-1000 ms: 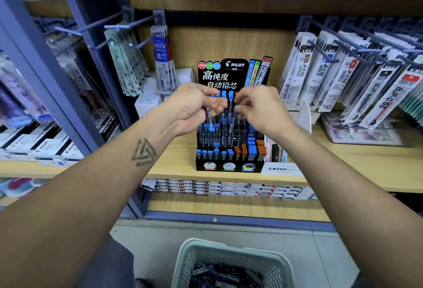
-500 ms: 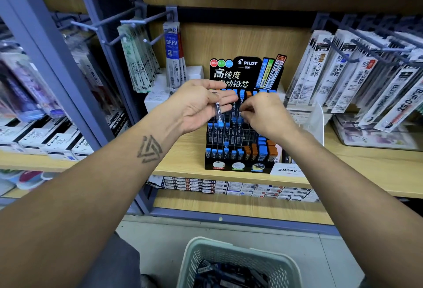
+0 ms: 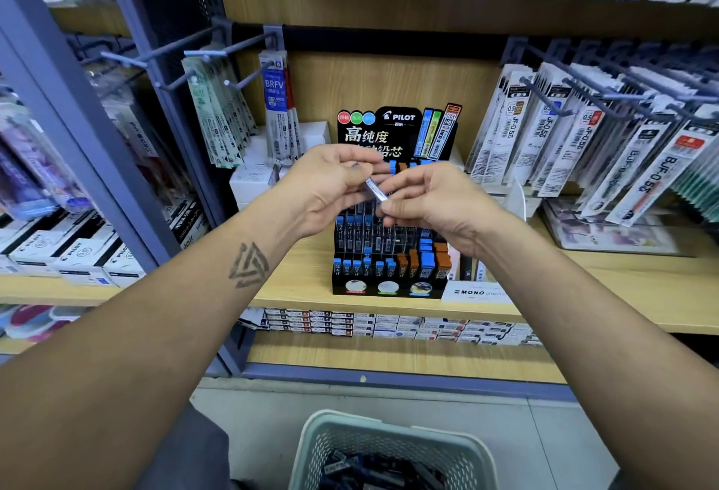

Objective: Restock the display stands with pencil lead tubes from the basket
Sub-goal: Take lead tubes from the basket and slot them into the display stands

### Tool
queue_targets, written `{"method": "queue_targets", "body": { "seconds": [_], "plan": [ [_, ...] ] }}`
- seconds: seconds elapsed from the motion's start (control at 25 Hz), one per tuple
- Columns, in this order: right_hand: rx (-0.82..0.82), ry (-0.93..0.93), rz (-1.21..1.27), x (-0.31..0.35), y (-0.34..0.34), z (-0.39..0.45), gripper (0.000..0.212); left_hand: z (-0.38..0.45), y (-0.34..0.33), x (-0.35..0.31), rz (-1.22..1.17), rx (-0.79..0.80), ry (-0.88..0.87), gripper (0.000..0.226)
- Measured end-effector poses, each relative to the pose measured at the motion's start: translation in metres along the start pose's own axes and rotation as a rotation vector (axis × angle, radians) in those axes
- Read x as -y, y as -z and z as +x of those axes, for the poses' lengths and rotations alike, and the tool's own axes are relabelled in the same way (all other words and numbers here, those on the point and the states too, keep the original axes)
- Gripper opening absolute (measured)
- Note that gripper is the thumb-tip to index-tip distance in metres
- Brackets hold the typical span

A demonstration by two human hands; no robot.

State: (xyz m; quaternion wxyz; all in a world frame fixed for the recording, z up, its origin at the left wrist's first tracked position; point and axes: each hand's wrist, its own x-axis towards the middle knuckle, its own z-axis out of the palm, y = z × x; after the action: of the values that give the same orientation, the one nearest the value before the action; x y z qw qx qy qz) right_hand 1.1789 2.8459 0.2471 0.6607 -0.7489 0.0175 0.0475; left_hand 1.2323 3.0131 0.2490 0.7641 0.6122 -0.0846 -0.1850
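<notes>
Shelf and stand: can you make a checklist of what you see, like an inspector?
Surface: wooden shelf carrying the Pilot display stand.
Job's things: one lead tube tilted between both hands; stand partly filled, some slots bare; basket on the floor holds more tubes.
Clutter: refill packs on hooks; Mono sign.
Fingers: left hand and right hand pinch the tube.
Cables: nothing seen.
Surroundings: shop shelving, boxes below.

Wooden shelves (image 3: 642,283) on blue uprights (image 3: 74,131), pale floor (image 3: 256,411).
</notes>
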Motion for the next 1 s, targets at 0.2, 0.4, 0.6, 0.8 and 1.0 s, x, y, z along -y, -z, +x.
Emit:
{"method": "queue_targets", "body": {
  "seconds": [0.2,0.4,0.6,0.8,1.0],
  "plan": [
    [-0.142,0.068,-0.126,-0.004,0.019,0.001,0.021,-0.004,0.003,-0.003,0.225,-0.070,0.114,0.012],
    [-0.188,0.017,0.078,-0.002,0.025,0.001,0.016,-0.006,0.005,-0.003,0.168,-0.038,0.133,0.017],
    [-0.245,0.058,0.140,-0.001,0.024,0.007,0.020,-0.011,0.002,0.000,0.260,-0.004,0.154,0.019],
    [-0.238,0.141,-0.019,0.003,0.025,0.012,0.013,-0.008,0.005,0.000,0.231,0.058,0.218,0.016],
    [-0.212,0.172,-0.127,0.003,0.020,0.012,0.011,-0.012,0.000,0.003,0.330,0.154,0.293,0.021]
  ]
}}
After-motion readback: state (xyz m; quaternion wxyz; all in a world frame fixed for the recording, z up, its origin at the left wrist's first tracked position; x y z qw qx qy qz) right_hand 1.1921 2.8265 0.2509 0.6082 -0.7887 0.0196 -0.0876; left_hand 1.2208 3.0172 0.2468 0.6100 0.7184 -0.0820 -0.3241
